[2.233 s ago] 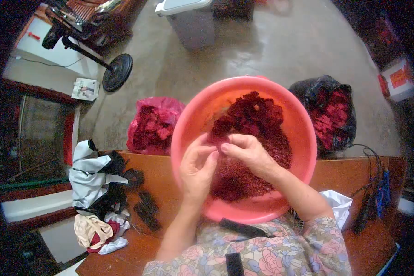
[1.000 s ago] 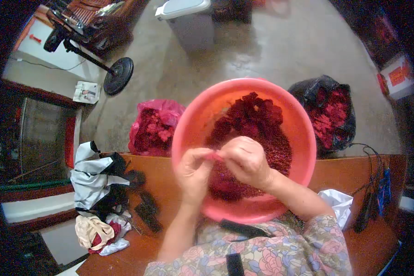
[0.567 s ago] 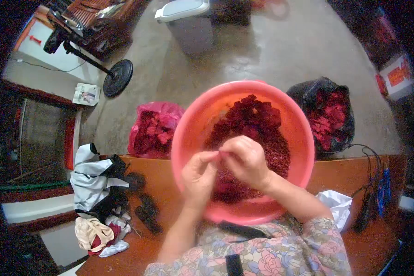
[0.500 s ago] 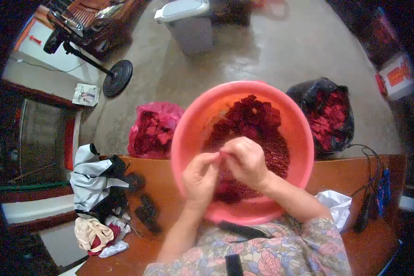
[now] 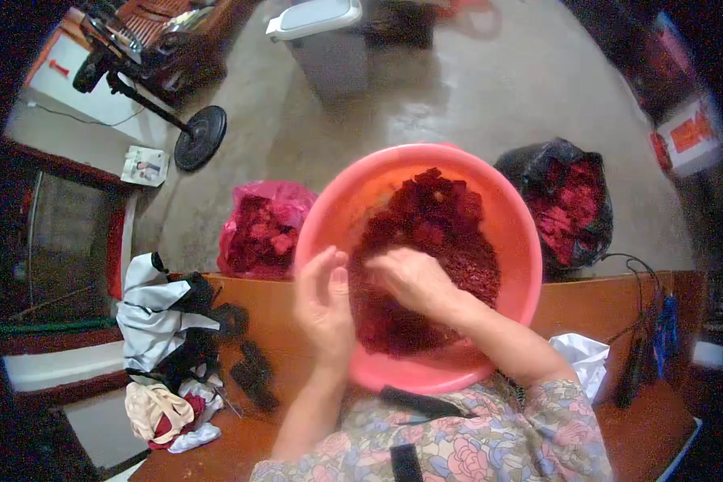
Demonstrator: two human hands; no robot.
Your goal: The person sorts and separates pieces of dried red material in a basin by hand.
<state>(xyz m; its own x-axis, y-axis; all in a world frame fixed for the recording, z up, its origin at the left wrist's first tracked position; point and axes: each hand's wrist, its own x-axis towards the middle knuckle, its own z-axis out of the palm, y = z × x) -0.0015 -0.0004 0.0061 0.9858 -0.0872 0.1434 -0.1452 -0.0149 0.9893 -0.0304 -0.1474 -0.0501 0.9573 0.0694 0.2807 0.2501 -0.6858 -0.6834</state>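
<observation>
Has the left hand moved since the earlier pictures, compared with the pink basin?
Yes. The left hand has moved left, towards the left rim of the pink basin, and is now apart from the right hand.

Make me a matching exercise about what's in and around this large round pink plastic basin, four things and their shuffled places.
1. translucent pink plastic bag
2. shiny black plastic bag
3. grey plastic bin with a pale lid
4. dark red heap

A. inside the basin
B. right of the basin
C. left of the basin
D. far across the floor

Pairs: 1-C, 2-B, 3-D, 4-A
</observation>
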